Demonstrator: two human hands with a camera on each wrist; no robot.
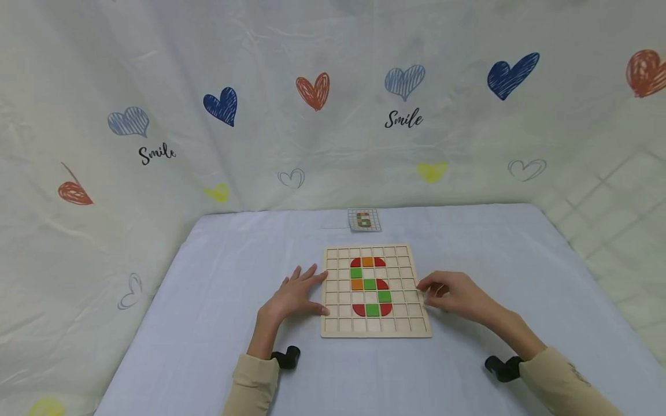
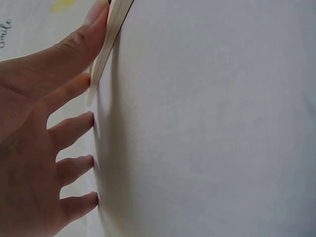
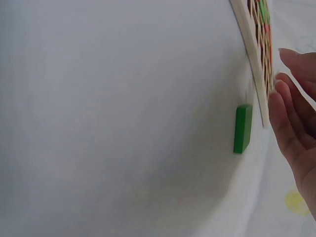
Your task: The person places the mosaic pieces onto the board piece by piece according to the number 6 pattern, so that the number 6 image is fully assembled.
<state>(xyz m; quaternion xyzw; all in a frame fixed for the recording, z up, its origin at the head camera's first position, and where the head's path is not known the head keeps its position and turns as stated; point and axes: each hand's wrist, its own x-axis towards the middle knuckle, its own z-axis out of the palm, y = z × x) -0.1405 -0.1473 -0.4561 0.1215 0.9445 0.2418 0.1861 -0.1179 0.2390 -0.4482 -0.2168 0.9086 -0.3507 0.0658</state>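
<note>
A wooden grid board (image 1: 338,326) lies flat on the table, with red rounded pieces, orange squares and green squares set in it in an S-shaped pattern. My left hand (image 1: 293,297) is spread at its left side, the thumb and index fingertip touching the edge; the thumb also shows against the rim in the left wrist view. Beside the board's right edge hovers my right hand (image 1: 460,294), its fingers loosely bent with nothing visible between them. Under it, in the right wrist view, a green block (image 3: 243,128) lies on the cloth near the board; the hand hides it from the head view.
A small card (image 1: 364,220) printed with a similar S pattern on a grid lies behind the board, near the table's back edge. White cloth (image 1: 218,323) covers the table. A hanging sheet with printed hearts (image 1: 313,91) stands behind and at the sides.
</note>
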